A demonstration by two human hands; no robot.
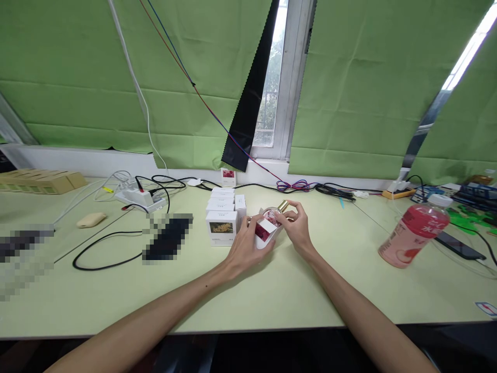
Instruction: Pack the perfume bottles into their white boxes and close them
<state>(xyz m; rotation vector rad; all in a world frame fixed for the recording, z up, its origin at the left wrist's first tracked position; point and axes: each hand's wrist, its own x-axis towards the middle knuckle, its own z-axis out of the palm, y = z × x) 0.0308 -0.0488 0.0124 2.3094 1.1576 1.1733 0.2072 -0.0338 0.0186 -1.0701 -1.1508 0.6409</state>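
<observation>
My left hand grips a small white box with a dark red print, its flap open. My right hand pinches a small round bottle with a gold cap, whose lower part sits in the mouth of that box. Both hands meet above the pale green table. Just left of them stands a row of similar small white boxes, the nearest one showing a yellow picture.
A pink drink bottle with a white cap stands at the right. A power strip with cables, a beige oval object and a black cable loop lie at the left. Cardboard boxes sit far left.
</observation>
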